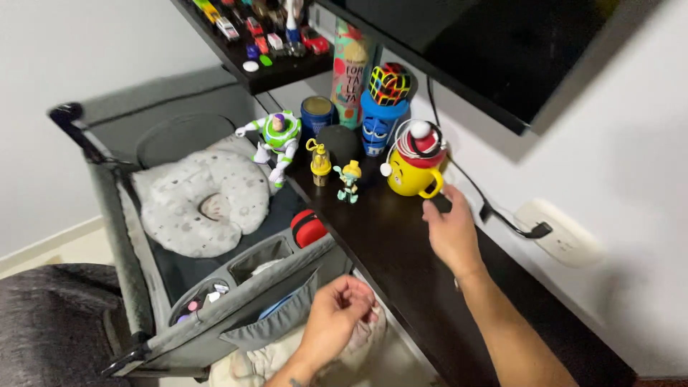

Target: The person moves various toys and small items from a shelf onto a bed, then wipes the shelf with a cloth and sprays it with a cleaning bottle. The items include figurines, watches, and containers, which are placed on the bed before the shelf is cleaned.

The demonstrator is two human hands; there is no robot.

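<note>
Lowest in view, the left hand [342,309] is curled into a loose fist over a pale cloth [362,337], though whether it grips the cloth I cannot tell. Further out, the right hand [450,231] rests on the dark worktop [401,265], fingers narrowly parted, holding nothing, just beside a yellow mug [410,175]. Left of the mug stands a small green figure [349,180].

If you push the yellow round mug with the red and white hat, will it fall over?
The round yellow mug with a striped hat looks top-heavy, so a high push might tip it. Its side handle would probably stop it rolling far. The right hand is close, on the dark desk.
</note>
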